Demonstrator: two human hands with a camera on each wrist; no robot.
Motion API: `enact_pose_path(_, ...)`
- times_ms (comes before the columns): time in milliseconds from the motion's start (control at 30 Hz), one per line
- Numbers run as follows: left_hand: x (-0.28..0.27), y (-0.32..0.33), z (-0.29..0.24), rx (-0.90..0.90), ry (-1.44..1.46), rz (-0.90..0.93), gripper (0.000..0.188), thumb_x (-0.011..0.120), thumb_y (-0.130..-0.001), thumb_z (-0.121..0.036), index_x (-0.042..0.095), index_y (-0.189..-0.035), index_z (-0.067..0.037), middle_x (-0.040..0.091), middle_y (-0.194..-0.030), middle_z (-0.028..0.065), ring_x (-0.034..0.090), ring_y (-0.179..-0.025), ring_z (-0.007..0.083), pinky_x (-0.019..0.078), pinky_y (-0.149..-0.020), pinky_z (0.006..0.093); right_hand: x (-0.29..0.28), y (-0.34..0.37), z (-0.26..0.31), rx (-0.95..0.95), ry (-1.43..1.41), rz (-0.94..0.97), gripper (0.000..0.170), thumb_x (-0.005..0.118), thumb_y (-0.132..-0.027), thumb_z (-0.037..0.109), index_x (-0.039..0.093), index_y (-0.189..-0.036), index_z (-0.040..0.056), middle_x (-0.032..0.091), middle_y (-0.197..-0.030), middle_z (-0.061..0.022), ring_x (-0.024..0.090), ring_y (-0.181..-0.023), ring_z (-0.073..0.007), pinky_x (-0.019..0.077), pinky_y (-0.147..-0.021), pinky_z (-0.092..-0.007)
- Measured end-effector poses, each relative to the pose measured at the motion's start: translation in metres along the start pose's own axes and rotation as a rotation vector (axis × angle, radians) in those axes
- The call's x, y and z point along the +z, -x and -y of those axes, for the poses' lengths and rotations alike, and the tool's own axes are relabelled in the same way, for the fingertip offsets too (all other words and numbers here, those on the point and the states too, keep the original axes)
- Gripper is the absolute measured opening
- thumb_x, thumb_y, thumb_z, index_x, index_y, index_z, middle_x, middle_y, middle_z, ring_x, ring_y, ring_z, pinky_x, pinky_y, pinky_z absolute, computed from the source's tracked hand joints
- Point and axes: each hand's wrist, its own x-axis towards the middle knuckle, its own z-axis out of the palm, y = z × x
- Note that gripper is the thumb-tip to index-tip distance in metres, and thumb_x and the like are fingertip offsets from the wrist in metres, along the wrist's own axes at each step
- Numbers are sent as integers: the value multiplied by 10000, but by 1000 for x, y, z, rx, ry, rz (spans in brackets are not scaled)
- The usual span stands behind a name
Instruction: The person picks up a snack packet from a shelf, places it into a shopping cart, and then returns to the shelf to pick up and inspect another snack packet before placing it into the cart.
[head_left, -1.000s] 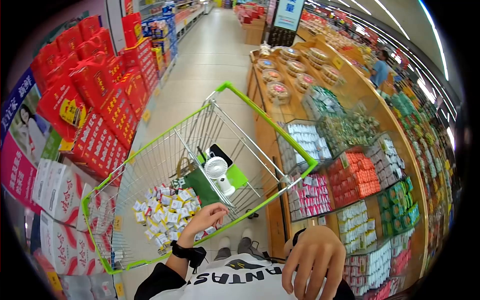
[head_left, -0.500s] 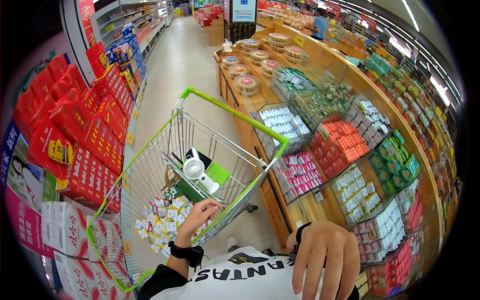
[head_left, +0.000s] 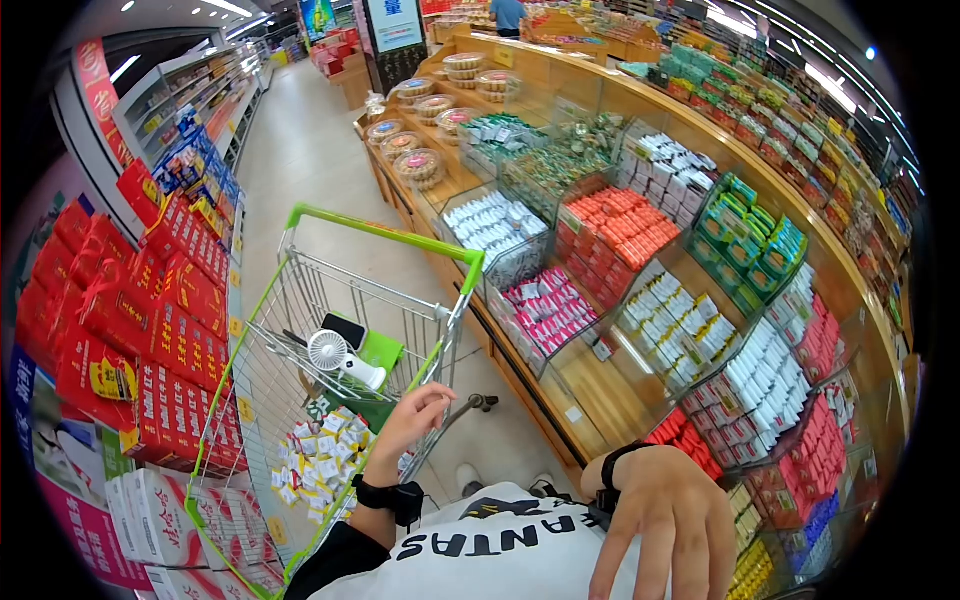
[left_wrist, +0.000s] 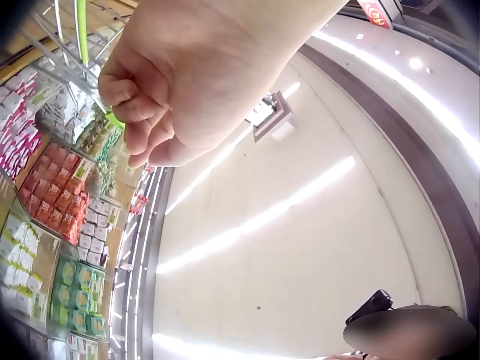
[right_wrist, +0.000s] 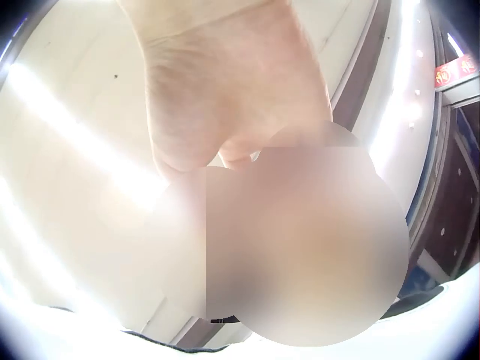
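My left hand (head_left: 412, 422) hangs over the near right side of a wire shopping cart (head_left: 388, 238) with green rims, its fingers loosely bent around nothing. In the left wrist view the same hand (left_wrist: 184, 86) shows an empty palm. Low before the white shirt, my right hand (head_left: 672, 525) dangles with relaxed fingers and holds nothing; a blur covers part of the right wrist view. Inside the cart lie a heap of small white and yellow packets (head_left: 318, 462), a white handheld fan (head_left: 328, 350), a dark phone (head_left: 346, 329) and a green bag (head_left: 372, 412).
Along the right runs a wooden display counter (head_left: 575, 395) with clear bins of wrapped snacks, such as orange packets (head_left: 622, 228), and round tubs (head_left: 418, 168). Red gift boxes (head_left: 180, 320) line the left side. The tiled aisle (head_left: 300, 140) stretches ahead; a person in blue (head_left: 508, 14) stands far back.
The head view has turned right, so the cart and aisle shift left and more of the counter shows. Both hands keep their relaxed pose, still holding nothing.
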Motion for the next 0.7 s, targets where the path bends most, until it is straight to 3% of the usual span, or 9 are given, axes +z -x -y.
enact_pose_path(700, 120, -33, 6, -75, -83, 234, 166, 463, -848, -137, 565, -957, -63, 460, -553, -20, 379, -462, 29, 289, -422, 163, 57, 46, 108, -12, 165, -112, 176, 471, -841, 93, 629, -917, 75, 489, -1167, -157, 485, -1042, -290, 415, -825, -438)
